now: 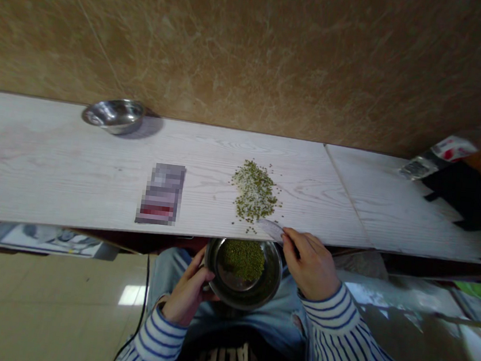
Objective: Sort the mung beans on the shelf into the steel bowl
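Below the table's front edge, over my lap, my left hand [194, 285] grips the rim of a metal bowl [269, 291]. Inside it lie small green beans [246, 260], which look like mung beans. My right hand [311, 264] pinches a thin, pale, flat piece [270, 228], whose exact kind I cannot make out. The tip of this piece touches or nearly touches the near side of a loose pile [256, 193] on the table. Green beans and small white grains are mixed in that pile, with a few strays scattered around it.
A second metal bowl [115, 116] stands by the wall at the back left. Left of the pile lies a blurred-out flat object [161, 194]. Clear plastic packaging [441, 154] and a dark item [465, 194] are at the far right of the white table [50, 170].
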Demonstrator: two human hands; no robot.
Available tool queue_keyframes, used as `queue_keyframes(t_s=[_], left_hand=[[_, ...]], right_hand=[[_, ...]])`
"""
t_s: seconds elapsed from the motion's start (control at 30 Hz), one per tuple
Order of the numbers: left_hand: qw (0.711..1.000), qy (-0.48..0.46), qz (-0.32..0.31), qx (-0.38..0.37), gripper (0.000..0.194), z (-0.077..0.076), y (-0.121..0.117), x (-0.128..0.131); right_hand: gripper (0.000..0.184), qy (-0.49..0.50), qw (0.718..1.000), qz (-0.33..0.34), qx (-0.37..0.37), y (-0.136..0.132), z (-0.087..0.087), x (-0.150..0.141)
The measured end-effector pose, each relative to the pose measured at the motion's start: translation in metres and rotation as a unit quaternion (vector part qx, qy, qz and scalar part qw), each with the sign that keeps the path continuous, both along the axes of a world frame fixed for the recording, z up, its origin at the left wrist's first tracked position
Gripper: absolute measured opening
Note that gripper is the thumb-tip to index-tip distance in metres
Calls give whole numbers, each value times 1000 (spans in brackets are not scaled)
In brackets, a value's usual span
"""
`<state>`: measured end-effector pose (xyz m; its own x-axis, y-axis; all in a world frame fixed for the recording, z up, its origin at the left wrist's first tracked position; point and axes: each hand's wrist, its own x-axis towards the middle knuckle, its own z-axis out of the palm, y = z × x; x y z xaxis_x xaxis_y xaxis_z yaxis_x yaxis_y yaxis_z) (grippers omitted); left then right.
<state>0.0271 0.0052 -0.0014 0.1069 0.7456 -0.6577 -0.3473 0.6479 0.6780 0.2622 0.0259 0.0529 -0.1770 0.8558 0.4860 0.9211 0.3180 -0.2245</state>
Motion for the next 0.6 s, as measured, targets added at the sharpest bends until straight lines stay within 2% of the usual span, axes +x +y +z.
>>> queue_keyframes(t_s=[0.27, 0.6], left_hand=[[1000, -3, -12, 23, 62, -3, -1, -4], [1000, -8, 0, 15, 66, -4, 1, -5]], right_hand=[[23, -2, 1000, 0, -2, 6, -2, -3], [22, 1, 1000, 13, -4, 11, -1, -9]])
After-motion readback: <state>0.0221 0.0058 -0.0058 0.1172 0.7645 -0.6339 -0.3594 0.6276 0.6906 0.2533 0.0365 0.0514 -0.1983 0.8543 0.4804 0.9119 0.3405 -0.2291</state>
